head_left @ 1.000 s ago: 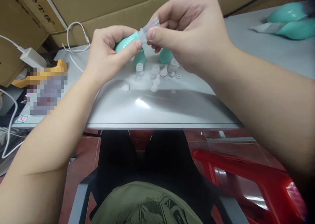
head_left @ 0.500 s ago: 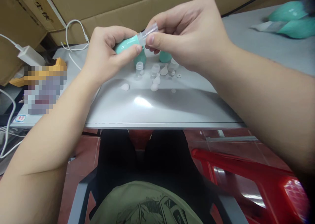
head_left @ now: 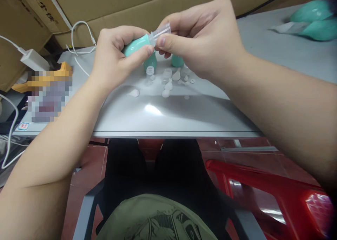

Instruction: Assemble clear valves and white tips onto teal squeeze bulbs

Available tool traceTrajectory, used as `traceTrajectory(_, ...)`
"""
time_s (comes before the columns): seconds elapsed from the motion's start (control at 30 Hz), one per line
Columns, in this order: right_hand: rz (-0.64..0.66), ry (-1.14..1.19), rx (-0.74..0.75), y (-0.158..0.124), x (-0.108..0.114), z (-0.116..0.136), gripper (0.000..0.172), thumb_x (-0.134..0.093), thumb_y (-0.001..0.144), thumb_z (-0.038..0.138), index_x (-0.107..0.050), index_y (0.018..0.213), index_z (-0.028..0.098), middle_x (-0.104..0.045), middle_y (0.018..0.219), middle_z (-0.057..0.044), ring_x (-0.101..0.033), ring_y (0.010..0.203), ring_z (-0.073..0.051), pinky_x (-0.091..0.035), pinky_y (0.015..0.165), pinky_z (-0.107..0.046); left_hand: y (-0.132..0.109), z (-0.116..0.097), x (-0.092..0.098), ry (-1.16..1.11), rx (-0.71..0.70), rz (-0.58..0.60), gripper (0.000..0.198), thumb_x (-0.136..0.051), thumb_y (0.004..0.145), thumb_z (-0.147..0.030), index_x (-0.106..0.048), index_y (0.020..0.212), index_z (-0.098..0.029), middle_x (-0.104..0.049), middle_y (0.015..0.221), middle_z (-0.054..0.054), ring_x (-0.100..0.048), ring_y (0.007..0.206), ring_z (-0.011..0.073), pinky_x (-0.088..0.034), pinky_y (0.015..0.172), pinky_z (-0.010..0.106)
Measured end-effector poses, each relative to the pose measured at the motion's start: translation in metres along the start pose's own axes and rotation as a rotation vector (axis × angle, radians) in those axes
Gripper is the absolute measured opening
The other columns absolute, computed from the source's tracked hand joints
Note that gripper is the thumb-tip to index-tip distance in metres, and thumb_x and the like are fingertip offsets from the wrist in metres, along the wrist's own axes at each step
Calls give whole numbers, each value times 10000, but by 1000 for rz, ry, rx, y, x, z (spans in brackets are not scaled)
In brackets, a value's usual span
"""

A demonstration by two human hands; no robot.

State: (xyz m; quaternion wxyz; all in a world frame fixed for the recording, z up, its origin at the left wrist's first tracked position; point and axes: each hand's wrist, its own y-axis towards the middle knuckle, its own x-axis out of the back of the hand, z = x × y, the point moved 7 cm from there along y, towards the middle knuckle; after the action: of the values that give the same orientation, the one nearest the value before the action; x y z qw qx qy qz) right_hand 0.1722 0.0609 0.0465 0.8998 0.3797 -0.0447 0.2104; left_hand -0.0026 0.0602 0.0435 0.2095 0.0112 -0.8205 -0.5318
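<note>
My left hand (head_left: pixel 112 53) is closed around a teal rubber squeeze bulb (head_left: pixel 137 46), tilted with its neck up to the right. A clear plastic nozzle (head_left: pixel 162 30) sits at the bulb's neck, its wide end pointing up right. The thumb and fingers of my right hand (head_left: pixel 204 39) pinch this nozzle from the right. Below the hands stand two more teal bulbs (head_left: pixel 150 61), partly hidden. In front of them are small clear bottles (head_left: pixel 150 76) and several translucent teardrop-shaped pieces (head_left: pixel 176 75). A tiny ring (head_left: pixel 192 81) lies to their right.
Teal bulbs with clear tips (head_left: pixel 319 31) lie at the table's far right. A white charger (head_left: pixel 35 60), a yellow-orange object (head_left: pixel 64 69) and a blurred-out item are at left, with a white cable (head_left: pixel 80 22). Cardboard (head_left: pixel 118 8) walls the back. A red stool (head_left: pixel 263 183) is below right.
The view has shifted very slightly. Both hands keep the same hold on the bulb and nozzle, with only a tiny movement of the nozzle's wide end.
</note>
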Motion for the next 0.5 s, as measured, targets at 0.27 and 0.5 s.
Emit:
traceTrajectory(0.27, -24, -102, 19, 0, 2, 6, 95, -728, 883, 119, -794, 814, 122, -623, 686, 28, -534, 658, -73, -402, 621, -235, 2, -4, 0, -5, 27, -4, 104, -860, 736, -381, -886, 826, -336, -707, 649, 8, -563, 514, 195, -432, 519, 373)
traceTrajectory(0.5, 2, -142, 35, 1, 3, 5, 116, -757, 899, 191, -790, 806, 130, -624, 703, 40, -557, 677, -71, -425, 622, -229, 1, -7, 1, -16, 24, -16, 125, -852, 733, -407, -891, 827, -335, -701, 642, 5, -547, 518, 187, -436, 538, 367)
